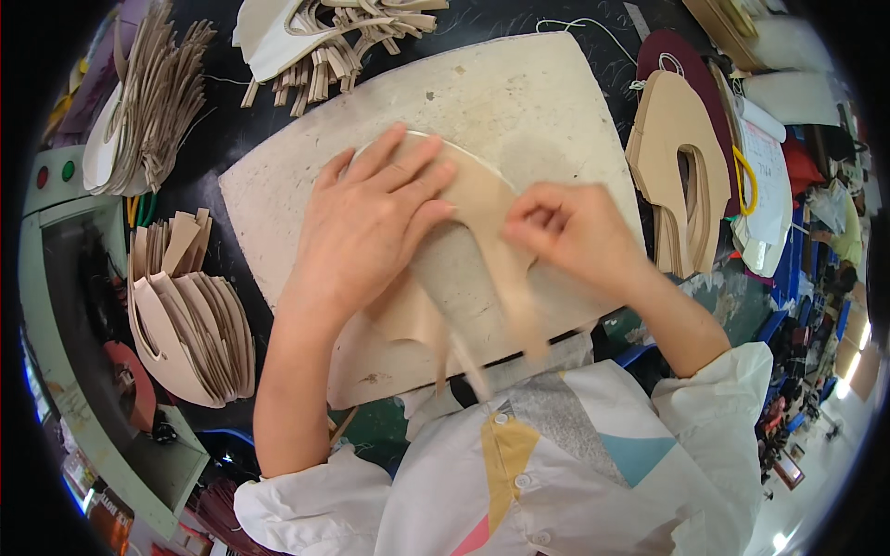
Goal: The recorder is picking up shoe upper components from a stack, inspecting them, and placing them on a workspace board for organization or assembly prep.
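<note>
A tan U-shaped shoe upper piece [491, 199], of leather or a similar sheet, lies on the pale board [556, 93] in front of me. Its curved top has a thin white edge, and its two legs reach toward my body, blurred by motion. My left hand [371, 213] rests flat on the upper's left side, fingers spread. At the right edge of the same piece is my right hand [570, 227], with fingers curled in and thumb against them. Whatever sits in that pinch is hidden and slightly blurred.
Stacked tan upper pieces [681, 167] lie right of the board, beside a dark red panel [663, 51] and yellow-handled scissors [744, 181]. More bundles stand at the left [195, 324], far left [148, 111] and back [315, 56]. A green machine housing [56, 222] borders the left side.
</note>
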`<state>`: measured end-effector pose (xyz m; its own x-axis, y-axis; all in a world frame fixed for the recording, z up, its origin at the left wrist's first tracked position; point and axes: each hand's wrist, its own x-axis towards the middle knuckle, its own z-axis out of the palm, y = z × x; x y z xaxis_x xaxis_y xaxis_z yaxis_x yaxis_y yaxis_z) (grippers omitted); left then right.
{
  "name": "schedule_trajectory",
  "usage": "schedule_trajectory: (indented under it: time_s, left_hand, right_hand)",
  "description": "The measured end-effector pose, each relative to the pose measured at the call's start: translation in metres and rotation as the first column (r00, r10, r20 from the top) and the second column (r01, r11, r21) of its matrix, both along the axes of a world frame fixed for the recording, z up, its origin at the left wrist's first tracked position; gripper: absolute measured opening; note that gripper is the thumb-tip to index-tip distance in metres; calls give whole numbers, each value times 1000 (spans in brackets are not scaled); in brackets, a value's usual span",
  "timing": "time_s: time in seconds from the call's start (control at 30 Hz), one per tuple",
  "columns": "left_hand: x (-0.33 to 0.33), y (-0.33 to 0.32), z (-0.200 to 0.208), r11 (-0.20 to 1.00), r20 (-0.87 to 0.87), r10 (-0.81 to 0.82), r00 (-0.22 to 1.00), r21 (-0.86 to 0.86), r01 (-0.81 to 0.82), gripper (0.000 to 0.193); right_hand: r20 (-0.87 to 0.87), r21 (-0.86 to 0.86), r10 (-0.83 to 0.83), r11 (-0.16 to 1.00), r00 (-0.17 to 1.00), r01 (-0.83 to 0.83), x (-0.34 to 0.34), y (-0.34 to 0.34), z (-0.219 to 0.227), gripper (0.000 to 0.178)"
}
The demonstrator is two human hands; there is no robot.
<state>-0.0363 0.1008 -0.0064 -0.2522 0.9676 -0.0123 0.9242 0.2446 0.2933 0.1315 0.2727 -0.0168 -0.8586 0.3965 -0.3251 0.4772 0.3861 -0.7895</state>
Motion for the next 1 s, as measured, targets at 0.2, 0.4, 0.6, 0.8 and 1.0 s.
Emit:
schedule_trajectory:
  time_s: [0.2, 0.4, 0.6, 0.8, 1.0]
  left_hand:
    - [30, -50, 0, 934, -22, 353, 936, 72, -350, 47]
    - [73, -57, -4, 913, -107, 396, 912, 149, -379, 49]
    - [93, -52, -20, 971, 134, 234, 963, 5, -237, 107]
    - [91, -56, -23, 976, 179, 218, 959, -38, -215, 110]
    - [91, -48, -18, 977, 134, 213, 968, -30, -211, 103]
  right_hand:
    - [-592, 97, -382, 840, 709, 534, -4, 58, 35, 10]
    - [-289, 533, 160, 846, 944, 20, 18, -8, 27, 26]
    - [-514, 705, 641, 695, 570, -145, -5, -19, 1, 28]
    - [-383, 83, -126, 982, 915, 170, -3, -27, -11, 32]
    - [-129, 122, -72, 989, 989, 88, -14, -15, 0, 38]
